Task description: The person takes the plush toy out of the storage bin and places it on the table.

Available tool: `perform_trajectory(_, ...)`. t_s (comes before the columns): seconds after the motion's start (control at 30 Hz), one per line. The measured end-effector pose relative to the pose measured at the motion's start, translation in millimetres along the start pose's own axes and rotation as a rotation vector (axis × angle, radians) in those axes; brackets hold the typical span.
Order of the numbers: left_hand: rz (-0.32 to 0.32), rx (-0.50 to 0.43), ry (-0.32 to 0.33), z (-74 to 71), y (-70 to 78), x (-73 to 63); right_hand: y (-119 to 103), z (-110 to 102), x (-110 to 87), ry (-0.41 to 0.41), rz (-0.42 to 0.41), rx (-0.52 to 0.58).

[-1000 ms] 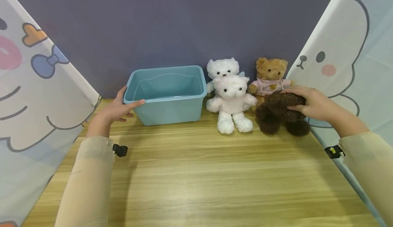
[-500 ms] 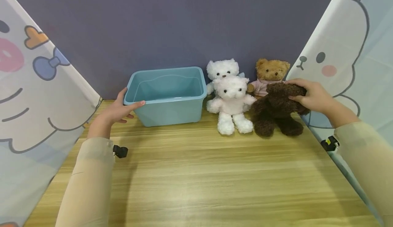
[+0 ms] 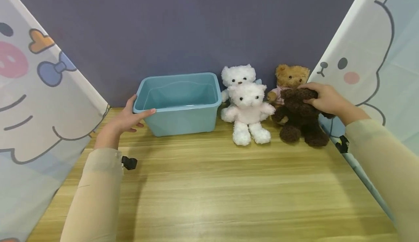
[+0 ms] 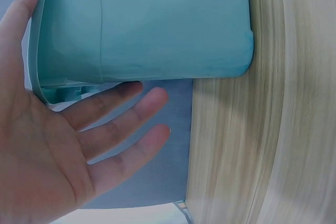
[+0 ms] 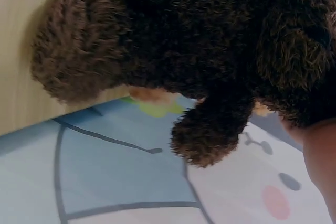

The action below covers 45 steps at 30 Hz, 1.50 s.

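A blue plastic bin (image 3: 184,122) stands on the table at the back left. My left hand (image 3: 122,121) rests at its left front corner, thumb along the rim and the other fingers extended beside the end wall. The left wrist view shows those fingers (image 4: 123,121) nearly straight under the bin wall. At the back right, my right hand (image 3: 327,98) grips a dark brown teddy bear (image 3: 302,116) by the head, fingers over the top and thumb in front. The bear sits upright; its fur (image 5: 189,30) fills much of the right wrist view.
Between bin and brown bear sit two white plush bears, a front one (image 3: 248,115) and a rear one (image 3: 237,75). Behind the brown bear is a tan teddy bear (image 3: 291,75) in a pink top. A grey wall (image 3: 209,24) and printed side curtains (image 3: 363,53) bound the wooden table (image 3: 209,184).
The brown bear has gone from slumped forward to sitting upright under my right hand, now covering part of the tan bear. My right arm has shifted left. The left hand keeps its place at the bin.
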State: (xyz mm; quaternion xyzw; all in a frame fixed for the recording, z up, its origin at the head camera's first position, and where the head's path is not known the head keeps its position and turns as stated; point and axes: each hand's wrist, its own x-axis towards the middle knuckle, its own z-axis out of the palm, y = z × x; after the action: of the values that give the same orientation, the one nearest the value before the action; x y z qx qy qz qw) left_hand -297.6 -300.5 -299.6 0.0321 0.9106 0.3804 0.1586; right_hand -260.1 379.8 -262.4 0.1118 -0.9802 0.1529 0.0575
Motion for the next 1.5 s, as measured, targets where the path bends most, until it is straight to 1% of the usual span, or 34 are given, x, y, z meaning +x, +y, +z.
perform_trajectory(0.13, 0.006, 0.005, 0.006, -1.1, 0.8, -0.8, 7, 7, 8.5, -0.011, 0.058, 0.072)
perform_trajectory(0.37, -0.006, -0.007, 0.001, 1.4, -2.4, -3.6, 26, 22, 22.4, -0.052, 0.12, 0.196)
perform_trajectory(0.6, -0.009, -0.034, 0.004, 0.8, -5.7, -2.8, 45, 32, 25.7, -0.063, 0.19, 0.345)
perform_trajectory(0.7, -0.014, -0.033, 0.0, 1.8, -5.9, -3.3, 49, 34, 27.0, -0.078, 0.185, 0.344)
perform_trajectory(0.8, -0.014, -0.04, -0.002, 2.2, -5.3, -3.6, 49, 35, 30.0, -0.095, 0.167, 0.325)
perform_trajectory(0.9, -0.01, -0.035, 0.008, 1.2, -4.7, -3.7, 47, 35, 33.9, -0.11, 0.157, 0.331)
perform_trajectory(1.07, -0.003, -0.009, 0.016, -0.4, -3.1, -1.6, 49, 36, 37.8, -0.132, 0.181, 0.357)
perform_trajectory(1.17, -0.004, -0.003, 0.014, -0.5, -2.4, -0.6, 51, 37, 39.0, -0.133, 0.188, 0.348)
perform_trajectory(1.33, -0.005, -0.008, 0.012, 0.0, -0.3, -0.7, 55, 39, 40.9, -0.113, 0.173, 0.325)
perform_trajectory(1.5, -0.007, -0.011, 0.009, 1.0, -0.6, -0.3, 60, 43, 43.1, -0.096, 0.159, 0.333)
